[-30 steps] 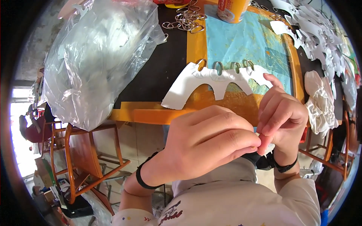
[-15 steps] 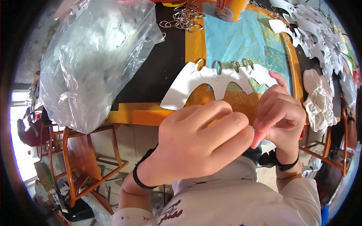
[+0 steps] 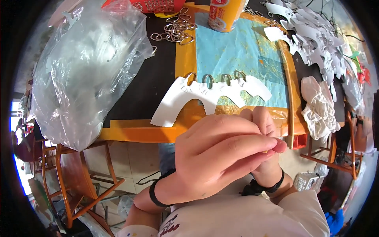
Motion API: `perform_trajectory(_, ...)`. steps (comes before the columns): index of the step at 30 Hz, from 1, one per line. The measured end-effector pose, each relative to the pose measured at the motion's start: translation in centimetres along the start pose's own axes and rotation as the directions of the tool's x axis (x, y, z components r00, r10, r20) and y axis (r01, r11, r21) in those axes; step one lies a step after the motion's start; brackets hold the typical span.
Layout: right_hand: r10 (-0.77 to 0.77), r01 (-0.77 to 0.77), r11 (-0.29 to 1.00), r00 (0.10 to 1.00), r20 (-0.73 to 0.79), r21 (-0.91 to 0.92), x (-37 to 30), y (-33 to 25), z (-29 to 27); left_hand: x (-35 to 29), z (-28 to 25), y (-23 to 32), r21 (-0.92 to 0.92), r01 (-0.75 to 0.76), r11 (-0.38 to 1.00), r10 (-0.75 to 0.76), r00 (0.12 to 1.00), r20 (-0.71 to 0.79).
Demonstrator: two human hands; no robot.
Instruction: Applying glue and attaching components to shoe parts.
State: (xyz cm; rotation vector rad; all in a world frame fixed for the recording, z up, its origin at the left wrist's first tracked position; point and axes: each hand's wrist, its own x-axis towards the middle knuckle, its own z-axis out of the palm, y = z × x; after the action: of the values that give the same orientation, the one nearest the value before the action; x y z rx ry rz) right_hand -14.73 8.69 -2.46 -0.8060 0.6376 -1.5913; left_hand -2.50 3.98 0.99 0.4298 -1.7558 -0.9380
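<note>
Your two hands are pressed together just below the table edge, in front of your chest. The left hand (image 3: 215, 156) lies over the right hand (image 3: 262, 134), with fingers curled and tips meeting in a tight pinch. Something very small is caught between the fingertips; only an orange speck of it shows, and you cannot tell what it is. Judged by that fingertip hold, it is light and easy to lose, so it is best kept pinched at the pads.

Just above your hands, on the table, lies a white paper cutout (image 3: 209, 96) shaped like a wide arch with wavy edges. Four metal rings (image 3: 219, 78) are threaded along its top edge. It looks thin, light and floppy, likely to crease or tear at the ring holes, so it would be best taken at a broad flat part, well away from the holes.

The cutout rests across an orange table (image 3: 134, 132) covered partly by a black sheet and a blue mat (image 3: 237, 47). Farther up lies a loose pile of metal rings (image 3: 175, 29), and beside it stands an orange cup (image 3: 225, 14). A big crumpled clear plastic bag (image 3: 87, 67) fills the left side. On the right sit a stack of white cutouts (image 3: 312, 31) and a crumpled white cloth (image 3: 319, 104). Orange chairs (image 3: 75, 173) stand below the table.
</note>
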Motion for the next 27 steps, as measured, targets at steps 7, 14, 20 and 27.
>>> perform_trajectory(7,0.089,-0.09,0.989,0.996,0.019,0.118,0.0,0.5,0.2,-0.1,-0.3,0.2,0.186,-0.109,0.977,0.113,0.994,-0.012)
perform_trajectory(14,0.091,-0.089,0.994,0.996,-0.024,0.067,-0.1,0.2,-0.5,0.4,-1.2,0.2,0.394,-0.106,0.913,0.062,0.99,0.124)
perform_trajectory(20,-0.016,0.007,0.996,0.994,-0.108,-0.085,-0.2,-0.1,-0.3,0.1,-0.7,0.1,0.437,-0.091,0.895,0.049,0.993,0.107)
perform_trajectory(27,-0.132,0.111,0.985,0.979,-0.156,-0.135,-0.1,0.0,-0.2,-0.4,-0.3,0.1,0.3,-0.036,0.953,0.025,0.999,0.041)
